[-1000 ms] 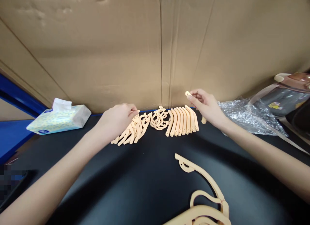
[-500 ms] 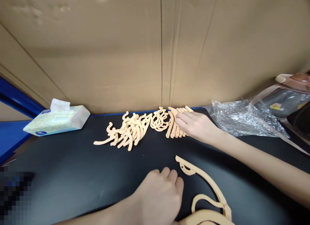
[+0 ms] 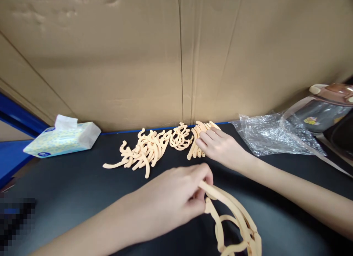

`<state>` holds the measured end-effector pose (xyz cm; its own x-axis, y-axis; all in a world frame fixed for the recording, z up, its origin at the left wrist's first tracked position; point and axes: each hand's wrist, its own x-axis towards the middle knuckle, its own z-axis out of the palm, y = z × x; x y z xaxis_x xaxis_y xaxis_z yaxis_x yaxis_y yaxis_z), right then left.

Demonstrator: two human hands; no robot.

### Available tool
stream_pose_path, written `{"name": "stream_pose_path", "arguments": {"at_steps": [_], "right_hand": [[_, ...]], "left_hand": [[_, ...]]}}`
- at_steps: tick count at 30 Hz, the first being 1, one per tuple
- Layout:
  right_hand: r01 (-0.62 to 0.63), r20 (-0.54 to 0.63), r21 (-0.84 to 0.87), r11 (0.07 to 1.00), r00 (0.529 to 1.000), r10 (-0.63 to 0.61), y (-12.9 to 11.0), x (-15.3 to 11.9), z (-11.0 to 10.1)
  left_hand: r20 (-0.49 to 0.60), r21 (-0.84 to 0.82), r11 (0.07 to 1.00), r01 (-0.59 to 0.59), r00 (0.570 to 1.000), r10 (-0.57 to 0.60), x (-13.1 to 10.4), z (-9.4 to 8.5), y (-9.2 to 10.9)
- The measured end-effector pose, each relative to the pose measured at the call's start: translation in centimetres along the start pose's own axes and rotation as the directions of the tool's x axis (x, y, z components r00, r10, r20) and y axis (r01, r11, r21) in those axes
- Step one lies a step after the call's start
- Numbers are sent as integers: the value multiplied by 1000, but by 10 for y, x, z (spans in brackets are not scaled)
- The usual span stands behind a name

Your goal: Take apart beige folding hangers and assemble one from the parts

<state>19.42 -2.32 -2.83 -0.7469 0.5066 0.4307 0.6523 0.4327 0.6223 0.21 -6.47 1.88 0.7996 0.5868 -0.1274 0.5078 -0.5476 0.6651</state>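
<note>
My left hand (image 3: 180,197) is closed, pinching the end of a beige plastic folding hanger (image 3: 234,202) in the lower middle. Its curved arms run down to the right, and its lower part passes out of the frame. At the back, my right hand (image 3: 224,147) reaches over a row of curved hanger arms (image 3: 196,142) with small holes at their ends. The fingers bend down onto one of these arms, with the fingertips partly hidden. Left of the row lie a small heap of hanger hooks (image 3: 180,138) and a larger tangled heap of curved beige pieces (image 3: 146,149).
A tissue pack (image 3: 63,138) lies at the back left. Crumpled clear plastic film (image 3: 273,133) and a strapped bottle (image 3: 322,112) are at the right. Brown cardboard (image 3: 124,65) stands behind the black table (image 3: 82,197).
My left hand has moved up and taken hold of the hanger's end, lifting it. My right hand stays at the row, where the arms have shifted slightly. The view has moved a little.
</note>
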Motion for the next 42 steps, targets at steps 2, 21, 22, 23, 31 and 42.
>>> {"name": "stream_pose_path", "arguments": {"at_steps": [2, 21, 22, 23, 31, 42], "right_hand": [[-69, 67, 40, 997, 996, 66, 0, 0, -1], [-435, 246, 725, 534, 888, 390, 15, 4, -40], [-370, 142, 592, 716, 922, 360, 15, 3, -39], [-284, 60, 452, 846, 955, 289, 13, 2, -38], [-360, 283, 628, 690, 931, 229, 8, 4, -32], [-369, 703, 637, -677, 640, 311, 39, 10, -20]], "left_hand": [[-90, -140, 989, 52, 994, -65, 3, -7, 0], [-202, -740, 663, 116, 902, -383, 19, -24, -26], [-187, -740, 661, 128, 904, -385, 19, -23, -26], [-187, -728, 672, 133, 905, -381, 19, -22, -25], [-475, -217, 970, 110, 857, -203, 23, 0, -22], [-527, 23, 883, 469, 756, -388, 28, -65, -94]]}}
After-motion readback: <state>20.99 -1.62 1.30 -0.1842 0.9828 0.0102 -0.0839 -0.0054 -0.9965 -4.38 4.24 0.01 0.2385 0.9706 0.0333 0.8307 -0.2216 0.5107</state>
